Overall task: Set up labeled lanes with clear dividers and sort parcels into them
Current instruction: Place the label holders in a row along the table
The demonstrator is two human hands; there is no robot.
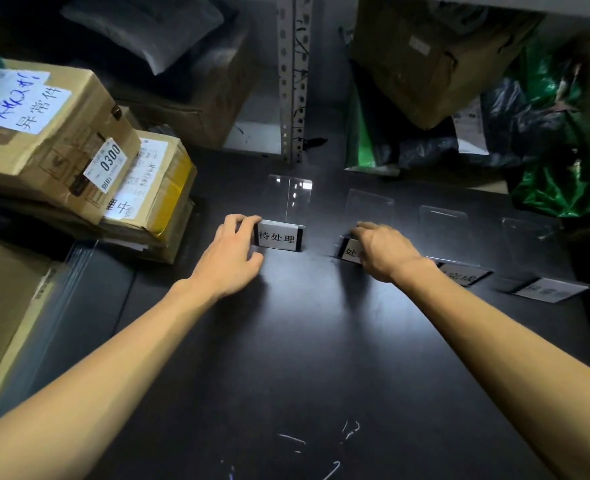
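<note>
Label stand (279,238) sits mid-worktop (286,358), the grip of the left hand (233,258) pinching its left end; the right hand (383,251) curls onto the second stand (348,252) (text half hidden). A hard push could tip the clear divider (288,199) behind, nearer the far edge.

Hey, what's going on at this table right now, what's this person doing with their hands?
A person is lining up clear plastic dividers with white labels along a dark table. The left hand grips the leftmost clear divider, labelled 待处理, while the right hand holds the second clear divider beside it. The third clear divider and fourth clear divider stand further right, untouched. Stacked brown cardboard parcels wait at the left; none is in a lane yet.
</note>
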